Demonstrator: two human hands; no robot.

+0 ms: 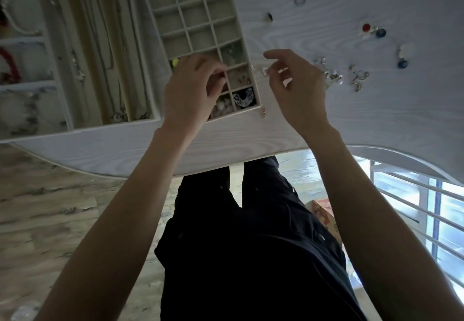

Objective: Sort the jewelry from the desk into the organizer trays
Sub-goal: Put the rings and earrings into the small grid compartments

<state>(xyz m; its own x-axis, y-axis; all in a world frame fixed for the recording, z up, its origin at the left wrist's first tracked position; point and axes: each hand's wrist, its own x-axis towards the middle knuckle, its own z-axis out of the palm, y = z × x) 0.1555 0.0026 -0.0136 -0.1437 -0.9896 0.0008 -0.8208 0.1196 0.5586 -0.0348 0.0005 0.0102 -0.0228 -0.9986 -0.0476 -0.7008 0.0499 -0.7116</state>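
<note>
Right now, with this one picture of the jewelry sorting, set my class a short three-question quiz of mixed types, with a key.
1. True or false: the far rows of the grid tray hold no jewelry.
2. Which hand is over the grid tray? A) left B) right C) both
3. Fill in: the heap of loose silver pieces lies on the ______, to the right of the right hand.

Key
1. True; only the near compartments hold pieces, such as the black and white piece.
2. A; the left hand's fingers are curled over the near compartments, though what they hold is hidden.
3. desk
</note>
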